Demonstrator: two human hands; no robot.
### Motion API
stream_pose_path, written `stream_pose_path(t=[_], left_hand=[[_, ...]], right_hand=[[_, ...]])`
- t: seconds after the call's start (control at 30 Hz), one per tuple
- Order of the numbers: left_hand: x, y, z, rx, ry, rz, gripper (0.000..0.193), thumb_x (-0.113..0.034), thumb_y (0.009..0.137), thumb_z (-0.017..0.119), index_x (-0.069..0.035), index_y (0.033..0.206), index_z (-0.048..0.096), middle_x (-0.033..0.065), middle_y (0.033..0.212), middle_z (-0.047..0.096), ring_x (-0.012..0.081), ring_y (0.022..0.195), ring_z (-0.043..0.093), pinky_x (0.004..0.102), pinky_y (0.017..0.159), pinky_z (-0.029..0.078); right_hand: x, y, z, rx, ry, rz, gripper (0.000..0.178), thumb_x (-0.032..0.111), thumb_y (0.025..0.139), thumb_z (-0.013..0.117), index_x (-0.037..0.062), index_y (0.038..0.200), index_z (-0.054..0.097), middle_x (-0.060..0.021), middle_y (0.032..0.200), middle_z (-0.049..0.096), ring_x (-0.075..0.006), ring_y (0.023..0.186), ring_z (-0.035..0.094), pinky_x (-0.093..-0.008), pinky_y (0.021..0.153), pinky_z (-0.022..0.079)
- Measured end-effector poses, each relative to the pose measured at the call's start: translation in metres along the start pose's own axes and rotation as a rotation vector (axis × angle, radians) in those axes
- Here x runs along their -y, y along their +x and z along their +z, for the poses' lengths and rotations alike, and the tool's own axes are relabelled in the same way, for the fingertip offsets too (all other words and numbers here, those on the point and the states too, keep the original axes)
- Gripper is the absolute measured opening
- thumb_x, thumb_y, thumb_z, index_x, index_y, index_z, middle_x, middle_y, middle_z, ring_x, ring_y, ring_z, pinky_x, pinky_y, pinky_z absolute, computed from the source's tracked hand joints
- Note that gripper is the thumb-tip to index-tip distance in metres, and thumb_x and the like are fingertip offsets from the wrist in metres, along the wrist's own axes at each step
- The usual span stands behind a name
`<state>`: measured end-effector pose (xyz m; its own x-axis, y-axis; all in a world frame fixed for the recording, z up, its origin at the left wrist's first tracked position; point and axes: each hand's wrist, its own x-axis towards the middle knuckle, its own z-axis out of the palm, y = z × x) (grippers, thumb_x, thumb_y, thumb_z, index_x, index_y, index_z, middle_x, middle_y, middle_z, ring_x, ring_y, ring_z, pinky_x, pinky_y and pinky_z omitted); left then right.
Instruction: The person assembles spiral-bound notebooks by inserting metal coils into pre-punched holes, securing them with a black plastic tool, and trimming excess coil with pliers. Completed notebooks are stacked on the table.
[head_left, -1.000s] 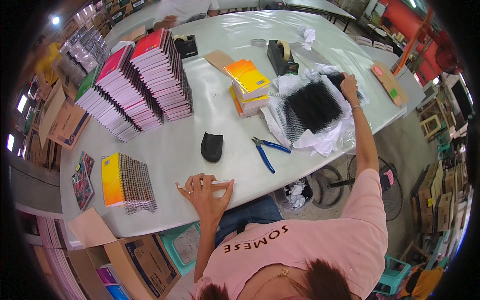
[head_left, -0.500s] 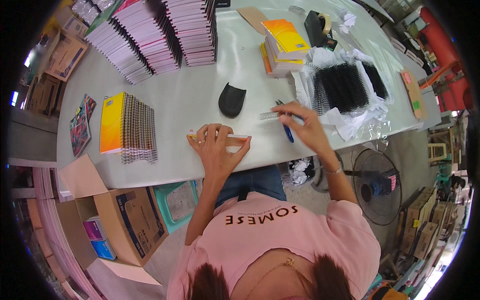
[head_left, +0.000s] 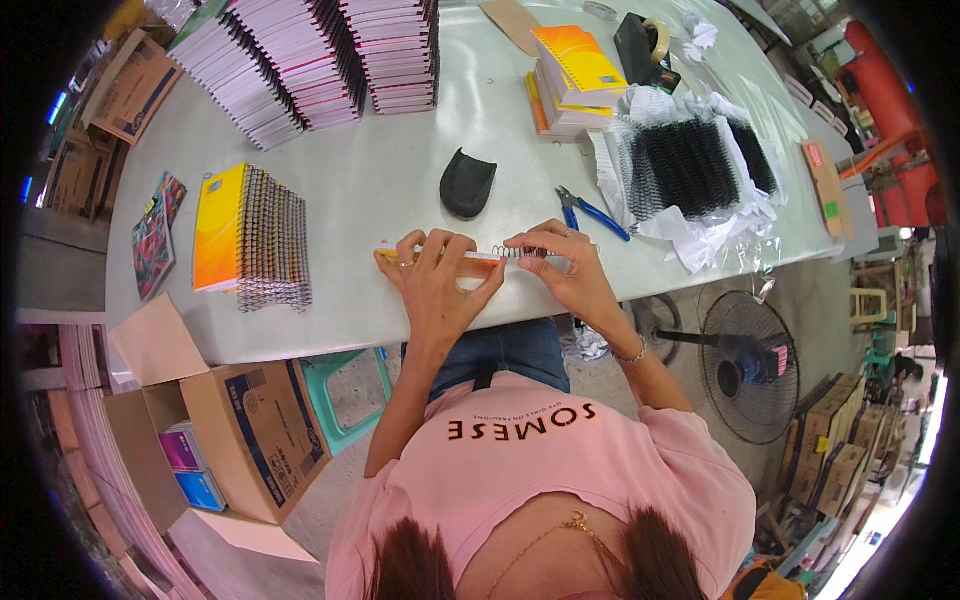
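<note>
Near the table's front edge my left hand (head_left: pixel 437 275) grips a small notebook (head_left: pixel 478 257), held on edge with its yellow cover partly showing. My right hand (head_left: pixel 568 272) pinches a thin wire spiral coil (head_left: pixel 522 252) at the notebook's right end. Whether the coil runs through the notebook's holes is hidden by my fingers. Blue-handled pliers (head_left: pixel 596 213) lie on the table just beyond my right hand. Past both hands rests a black curved pad-like piece (head_left: pixel 468 184).
Yellow spiral notebooks (head_left: pixel 222 230) stand at the left, by a patterned booklet (head_left: pixel 159 236). Tall stacks of bound books (head_left: pixel 300 70) fill the far left. More yellow notebooks (head_left: pixel 580 75), a tape dispenser (head_left: pixel 645 55) and black coils on paper (head_left: pixel 685 165) are at the right. A fan (head_left: pixel 745 368) stands beside the table.
My right hand has put down the pliers and moved left to the notebook's end, where it now pinches the coil. My left hand keeps its grip on the notebook.
</note>
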<state>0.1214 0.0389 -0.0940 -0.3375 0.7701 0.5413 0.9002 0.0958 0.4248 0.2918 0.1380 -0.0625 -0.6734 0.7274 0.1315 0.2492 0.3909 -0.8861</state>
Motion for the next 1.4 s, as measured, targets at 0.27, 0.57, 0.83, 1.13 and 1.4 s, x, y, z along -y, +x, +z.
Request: stream_pose_path(t=[0.27,0.57,0.83,1.13,1.4], left_hand=[[-0.001,0.0,-0.004,0.019,0.002,-0.007,0.035,-0.039,0.068,0.085,-0.018,0.089,0.066,-0.0011,0.095,0.055,0.0264,0.109,0.05,0.0603,0.099,0.026],[-0.001,-0.002,-0.005,0.041,-0.023,-0.016,0.034,-0.039,0.07,0.083,-0.018,0.09,0.066,-0.0009,0.097,0.055,0.0266,0.11,0.049,0.0637,0.1,0.024],[0.001,-0.003,-0.002,0.058,-0.018,-0.026,0.034,-0.039,0.07,0.083,-0.018,0.091,0.066,-0.0001,0.099,0.055,0.0275,0.112,0.048,0.0638,0.1,0.024],[0.001,-0.003,-0.003,0.047,-0.033,-0.025,0.034,-0.039,0.07,0.084,-0.018,0.09,0.066,-0.0012,0.097,0.055,0.0263,0.112,0.048,0.0638,0.1,0.023],[0.003,-0.01,-0.002,0.014,-0.024,-0.005,0.032,-0.041,0.069,0.085,-0.02,0.086,0.067,-0.0035,0.096,0.057,0.0249,0.111,0.047,0.0658,0.102,0.022]], right_hand=[[-0.002,-0.006,0.009,-0.036,0.18,-0.013,0.024,-0.003,0.083,0.066,0.0037,0.106,0.07,-0.0094,0.105,0.062,-0.023,0.1,0.059,-0.0328,0.093,0.044],[-0.006,-0.007,0.009,-0.032,0.154,-0.047,0.02,-0.001,0.082,0.07,0.0023,0.102,0.068,-0.007,0.104,0.061,-0.0213,0.104,0.057,-0.0322,0.096,0.041],[-0.01,-0.007,0.013,-0.024,0.173,-0.027,0.023,-0.004,0.081,0.071,0.0019,0.103,0.066,-0.0059,0.104,0.061,-0.0173,0.099,0.058,-0.0293,0.091,0.044],[-0.009,-0.009,0.012,-0.008,0.263,0.017,0.02,0.001,0.086,0.072,0.001,0.105,0.067,-0.0042,0.103,0.065,-0.0142,0.097,0.059,-0.0274,0.089,0.045],[0.008,-0.005,-0.001,0.092,0.052,-0.027,0.019,0.008,0.088,0.068,0.0027,0.106,0.07,-0.0095,0.099,0.067,-0.0214,0.094,0.062,-0.033,0.09,0.046]])
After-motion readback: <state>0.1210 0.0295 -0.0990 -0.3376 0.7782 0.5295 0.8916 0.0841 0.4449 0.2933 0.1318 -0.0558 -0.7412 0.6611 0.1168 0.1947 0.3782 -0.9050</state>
